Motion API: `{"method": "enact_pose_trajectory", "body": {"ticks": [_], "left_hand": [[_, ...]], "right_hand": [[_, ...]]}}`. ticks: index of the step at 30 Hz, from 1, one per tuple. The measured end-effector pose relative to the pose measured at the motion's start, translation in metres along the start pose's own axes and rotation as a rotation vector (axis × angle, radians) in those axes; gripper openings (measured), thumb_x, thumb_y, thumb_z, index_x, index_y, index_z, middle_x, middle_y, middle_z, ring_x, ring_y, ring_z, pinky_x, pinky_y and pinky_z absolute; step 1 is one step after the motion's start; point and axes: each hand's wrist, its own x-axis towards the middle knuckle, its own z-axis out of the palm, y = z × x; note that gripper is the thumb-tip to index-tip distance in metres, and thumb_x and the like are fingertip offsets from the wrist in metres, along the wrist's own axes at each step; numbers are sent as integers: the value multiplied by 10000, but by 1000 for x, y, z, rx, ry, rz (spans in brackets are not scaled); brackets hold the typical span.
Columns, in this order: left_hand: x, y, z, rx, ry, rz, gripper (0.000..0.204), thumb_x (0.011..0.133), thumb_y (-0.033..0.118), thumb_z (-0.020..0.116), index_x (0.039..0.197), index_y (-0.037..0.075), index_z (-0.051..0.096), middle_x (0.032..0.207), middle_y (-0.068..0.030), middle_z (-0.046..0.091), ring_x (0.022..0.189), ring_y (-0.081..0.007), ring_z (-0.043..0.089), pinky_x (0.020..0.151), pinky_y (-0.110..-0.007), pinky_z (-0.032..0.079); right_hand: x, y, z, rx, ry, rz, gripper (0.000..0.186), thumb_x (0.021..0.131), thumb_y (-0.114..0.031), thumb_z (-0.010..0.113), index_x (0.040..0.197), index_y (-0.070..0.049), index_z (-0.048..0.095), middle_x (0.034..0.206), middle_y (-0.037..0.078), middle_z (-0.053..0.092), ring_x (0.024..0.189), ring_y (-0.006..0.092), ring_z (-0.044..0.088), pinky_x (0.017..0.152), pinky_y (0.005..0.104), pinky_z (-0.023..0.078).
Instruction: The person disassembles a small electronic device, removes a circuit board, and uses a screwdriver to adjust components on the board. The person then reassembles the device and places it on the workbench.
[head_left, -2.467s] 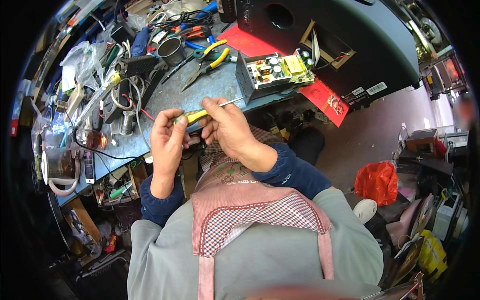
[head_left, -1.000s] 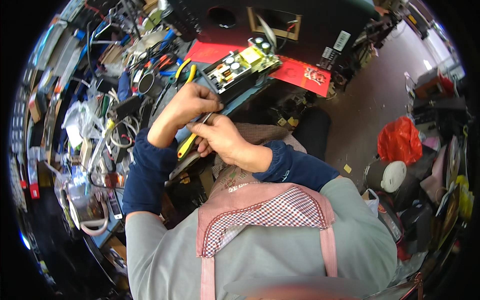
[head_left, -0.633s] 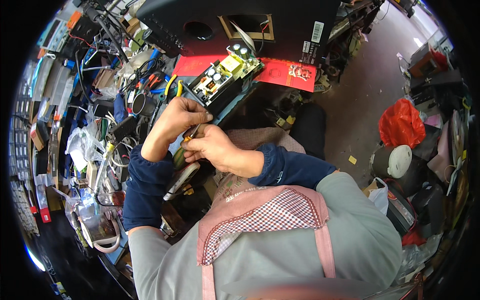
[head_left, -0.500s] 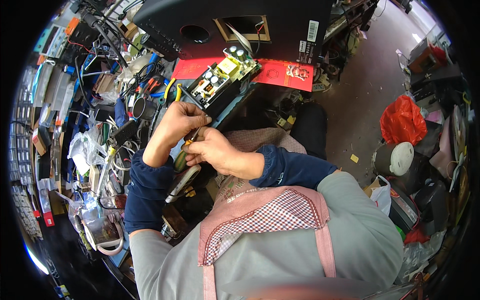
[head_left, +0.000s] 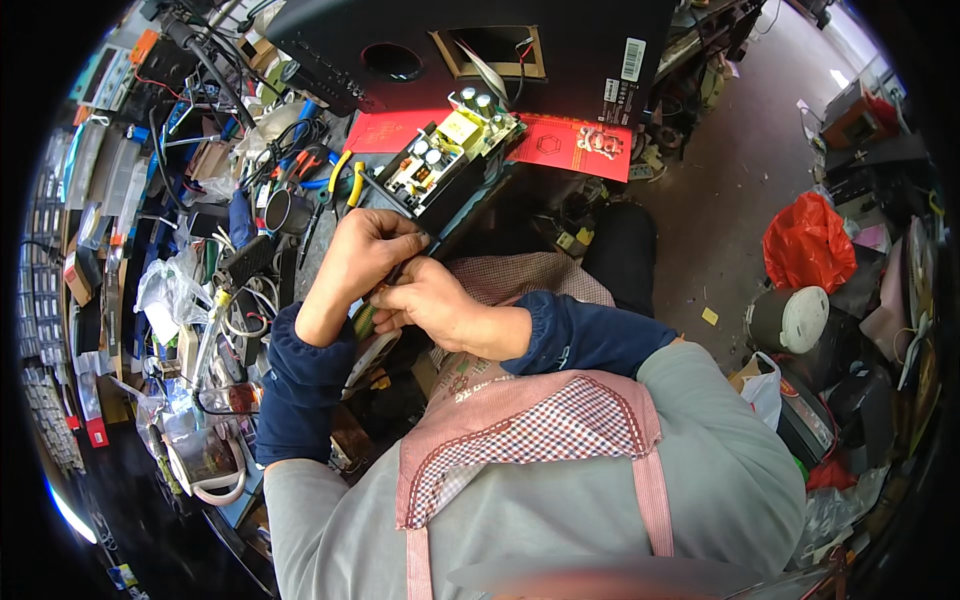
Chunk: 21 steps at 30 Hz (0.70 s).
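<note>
My left hand [head_left: 365, 255] is closed in a pinch just below the near corner of a circuit board [head_left: 430, 175]. A small dark piece shows at its fingertips, too small to name. Close beside it, the fingers of my right hand [head_left: 435, 308] are closed round a screwdriver [head_left: 362, 322] with a green and yellow handle. Most of that handle is hidden by my hands. The board, with capacitors and a yellow transformer, sits in a black metal frame and leans on red printed paper [head_left: 570, 148].
Behind the board stands a large black cabinet [head_left: 570, 70] with a round hole and a rectangular opening with wires. Yellow-handled pliers [head_left: 355, 185] lie left of the board. Cables, tools and bags crowd the left side. A red plastic bag [head_left: 808, 240] and a white-lidded bucket [head_left: 803, 318] stand right.
Both hands have shifted slightly, the left a little to the right. Less of the screwdriver handle shows now. Both grips stay closed.
</note>
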Motion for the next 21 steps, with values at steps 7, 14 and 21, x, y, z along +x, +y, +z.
{"method": "enact_pose_trajectory", "body": {"ticks": [7,14,21], "left_hand": [[-2,2,3,8,7,-18,215,914,157,834,919,-55,795,715,-22,712,651,-70,599,595,-304,513],[-5,4,7,84,23,-17,252,886,196,828,965,-42,807,737,-109,738,661,-127,663,645,-338,556],[-4,5,5,52,20,-23,230,875,171,866,954,-38,810,730,-60,729,670,-87,620,628,-320,540]], "right_hand": [[-7,-8,1,-4,-19,-8,150,958,-39,650,1092,27,648,863,118,720,695,191,726,617,298,607],[-11,-9,1,8,-13,-46,142,961,-26,663,1089,34,646,886,112,705,704,204,726,622,316,618],[-11,-8,-2,11,-41,-56,96,955,-28,695,1027,28,664,920,84,698,793,197,735,658,331,644]]}}
